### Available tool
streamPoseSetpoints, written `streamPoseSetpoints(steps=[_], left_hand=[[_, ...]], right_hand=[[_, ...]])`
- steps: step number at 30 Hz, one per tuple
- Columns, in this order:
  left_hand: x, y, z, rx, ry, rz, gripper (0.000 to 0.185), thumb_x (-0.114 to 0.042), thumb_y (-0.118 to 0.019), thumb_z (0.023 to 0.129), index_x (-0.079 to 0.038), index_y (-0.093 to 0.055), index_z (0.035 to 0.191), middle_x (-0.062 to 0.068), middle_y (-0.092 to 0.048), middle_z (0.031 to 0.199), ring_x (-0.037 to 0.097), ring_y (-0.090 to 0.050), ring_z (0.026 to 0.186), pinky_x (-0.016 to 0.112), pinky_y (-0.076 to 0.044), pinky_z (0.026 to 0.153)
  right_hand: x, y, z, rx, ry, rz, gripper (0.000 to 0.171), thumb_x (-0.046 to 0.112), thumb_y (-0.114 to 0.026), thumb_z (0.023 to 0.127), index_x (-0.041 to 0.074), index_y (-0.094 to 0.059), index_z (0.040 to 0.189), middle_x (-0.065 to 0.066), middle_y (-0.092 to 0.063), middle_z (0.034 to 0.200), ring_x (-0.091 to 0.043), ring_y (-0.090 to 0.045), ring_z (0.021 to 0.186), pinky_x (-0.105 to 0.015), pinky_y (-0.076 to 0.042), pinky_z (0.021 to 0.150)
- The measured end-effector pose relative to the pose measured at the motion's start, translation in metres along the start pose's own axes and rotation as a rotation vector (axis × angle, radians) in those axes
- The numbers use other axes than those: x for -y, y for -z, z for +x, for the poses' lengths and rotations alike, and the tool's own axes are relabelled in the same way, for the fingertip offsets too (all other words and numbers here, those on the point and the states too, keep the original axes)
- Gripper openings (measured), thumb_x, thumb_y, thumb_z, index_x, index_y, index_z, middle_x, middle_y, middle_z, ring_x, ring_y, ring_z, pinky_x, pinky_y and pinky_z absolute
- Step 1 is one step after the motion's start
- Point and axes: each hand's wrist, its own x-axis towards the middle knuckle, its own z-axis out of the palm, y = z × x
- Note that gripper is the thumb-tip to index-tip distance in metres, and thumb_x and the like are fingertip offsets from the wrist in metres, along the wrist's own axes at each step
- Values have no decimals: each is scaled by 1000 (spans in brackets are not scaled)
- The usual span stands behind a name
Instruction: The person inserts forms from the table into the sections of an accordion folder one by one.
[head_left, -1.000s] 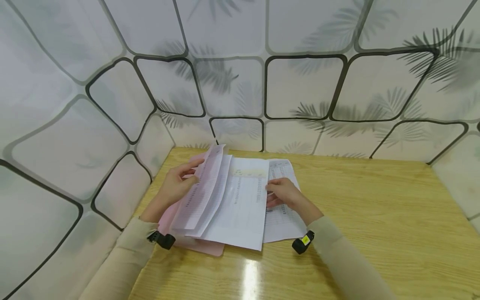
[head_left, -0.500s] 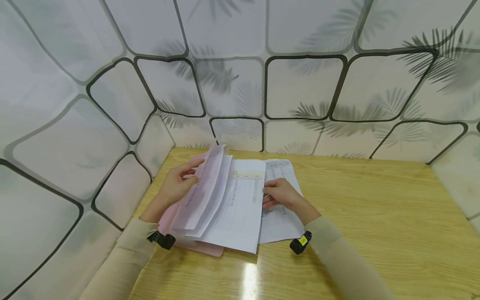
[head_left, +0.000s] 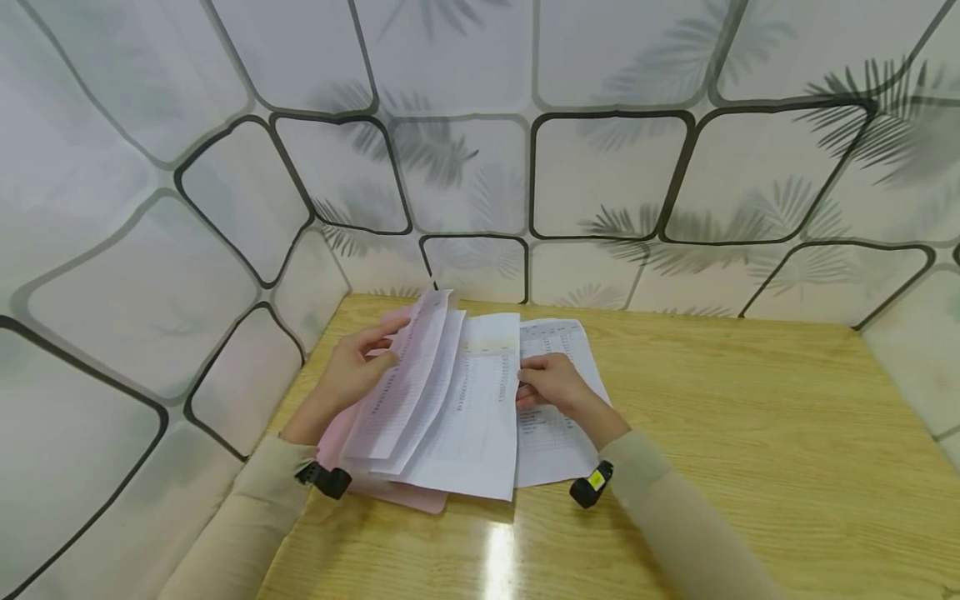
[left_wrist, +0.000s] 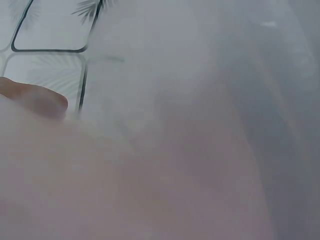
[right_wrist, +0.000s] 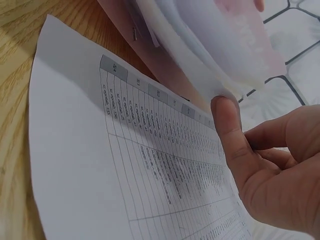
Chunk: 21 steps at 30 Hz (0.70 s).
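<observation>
In the head view, a pink folder (head_left: 420, 497) lies on the table with printed pages fanned over it. My left hand (head_left: 351, 364) holds the raised leftmost pages (head_left: 408, 379) between thumb and fingers. Its wrist view is mostly a pale blur, with one fingertip (left_wrist: 42, 102) at the left. At the middle, my right hand (head_left: 553, 383) pinches the right edge of a white printed sheet (head_left: 483, 425). Under that hand another printed sheet (head_left: 551, 454) with a table lies on the wood; the right wrist view shows its grey header row (right_wrist: 140, 82) close up.
The wooden table (head_left: 750, 417) extends to the right of the papers. A patterned wall (head_left: 607, 175) stands behind it, and another wall surface (head_left: 112, 275) closes off the left side. Black wrist cameras (head_left: 591, 485) sit on both wrists.
My right hand has moved left with the edge of the pinched sheet, so more of the sheet beneath shows. The left hand has stayed in place.
</observation>
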Motion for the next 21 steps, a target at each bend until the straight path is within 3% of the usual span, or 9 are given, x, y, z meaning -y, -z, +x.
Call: streamPoseSetpoints(steps=[9, 21], left_hand=[[1, 0, 1, -2, -12, 8, 54, 3, -60, 94, -7, -63, 147, 19, -56, 155, 49, -61, 130, 60, -54, 103], [-2, -2, 2, -9, -24, 12, 54, 2, -60, 93, -6, -63, 146, 20, -58, 153, 50, -62, 128, 59, -55, 101]], right_hand=[[3, 0, 3, -79, -23, 59, 48, 3, -55, 103, -15, -50, 147, -8, -69, 86, -7, -67, 60, -24, -61, 63], [0, -15, 7, -52, 5, 124, 46, -1, -54, 101, -18, -51, 144, -17, -74, 89, -11, -71, 59, -29, -63, 63]])
